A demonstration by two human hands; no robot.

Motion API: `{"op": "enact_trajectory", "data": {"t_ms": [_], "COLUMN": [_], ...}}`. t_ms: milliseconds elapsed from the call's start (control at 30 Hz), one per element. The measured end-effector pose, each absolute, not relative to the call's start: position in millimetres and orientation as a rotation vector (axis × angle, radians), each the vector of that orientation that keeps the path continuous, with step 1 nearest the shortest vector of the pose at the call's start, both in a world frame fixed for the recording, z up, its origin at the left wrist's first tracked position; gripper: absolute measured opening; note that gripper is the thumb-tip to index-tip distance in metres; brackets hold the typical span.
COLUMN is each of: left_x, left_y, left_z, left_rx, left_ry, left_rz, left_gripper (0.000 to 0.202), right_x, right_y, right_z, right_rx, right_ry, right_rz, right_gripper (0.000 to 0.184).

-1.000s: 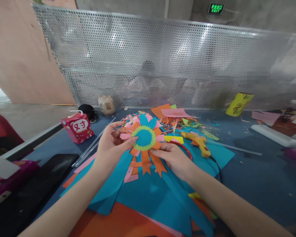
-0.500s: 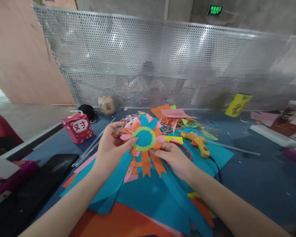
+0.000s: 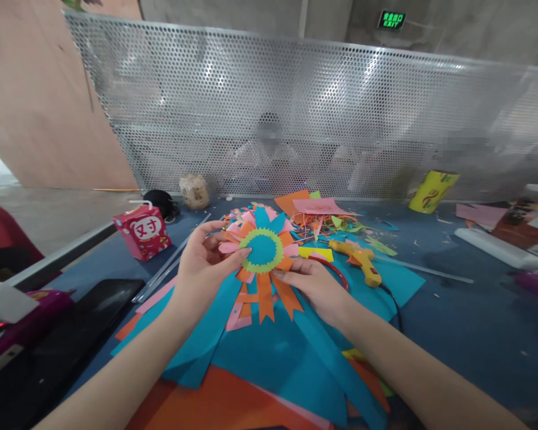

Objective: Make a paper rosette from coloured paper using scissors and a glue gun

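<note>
I hold a paper flower rosette (image 3: 263,249) above the table: a blue disc with a green jagged ring, pink, orange and blue petals, and orange ribbon tails hanging down. My left hand (image 3: 204,263) grips its left side, thumb on the front by the green ring. My right hand (image 3: 314,285) pinches its lower right edge near the orange tails. Under both hands lie blue paper sheets (image 3: 273,352) over an orange sheet (image 3: 215,406).
A yellow glue gun (image 3: 357,259) with a black cord lies right of my hands. A red drink carton (image 3: 142,230) stands at the left, glue sticks (image 3: 170,263) beside it. Paper scraps (image 3: 327,218) lie behind. A perforated metal screen (image 3: 296,113) closes the back; people sit beyond it.
Almost nothing has changed; both hands keep hold of the rosette, with only a slight shift of the fingers and of the view.
</note>
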State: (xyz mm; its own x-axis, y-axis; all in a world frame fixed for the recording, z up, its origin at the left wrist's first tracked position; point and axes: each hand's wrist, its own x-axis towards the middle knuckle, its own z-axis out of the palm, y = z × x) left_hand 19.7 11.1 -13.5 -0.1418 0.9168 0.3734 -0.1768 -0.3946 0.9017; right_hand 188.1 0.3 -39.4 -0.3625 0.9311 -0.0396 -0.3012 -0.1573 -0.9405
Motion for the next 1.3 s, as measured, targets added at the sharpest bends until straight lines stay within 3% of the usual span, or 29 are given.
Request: {"op": "enact_trajectory", "data": {"t_ms": [667,833,1033,1300], "left_x": [3,2,0,-3], "left_y": [22,24,23,27], "left_z": [-5,-6,-3,-9], "left_rx": [0.908,0.871,0.802,0.770], "left_ry": [0.889,0.889,0.890,0.849], "left_rz": [1.720,1.721,1.725,1.705], "left_gripper": [0.044,0.040,0.032,0.031], "right_x": [193,192,192,191], "right_y": [-6,-8,-8,-11], "right_z": [-33,-29,-33,-32], "right_rx": [-1.060,-0.976,-0.894,-0.785], "right_ry": [-1.396,-1.386,-1.374,-1.321], "right_rz": [1.560,1.650,1.704,1.784], "right_gripper": [0.020,0.016,0.027,0.022]}}
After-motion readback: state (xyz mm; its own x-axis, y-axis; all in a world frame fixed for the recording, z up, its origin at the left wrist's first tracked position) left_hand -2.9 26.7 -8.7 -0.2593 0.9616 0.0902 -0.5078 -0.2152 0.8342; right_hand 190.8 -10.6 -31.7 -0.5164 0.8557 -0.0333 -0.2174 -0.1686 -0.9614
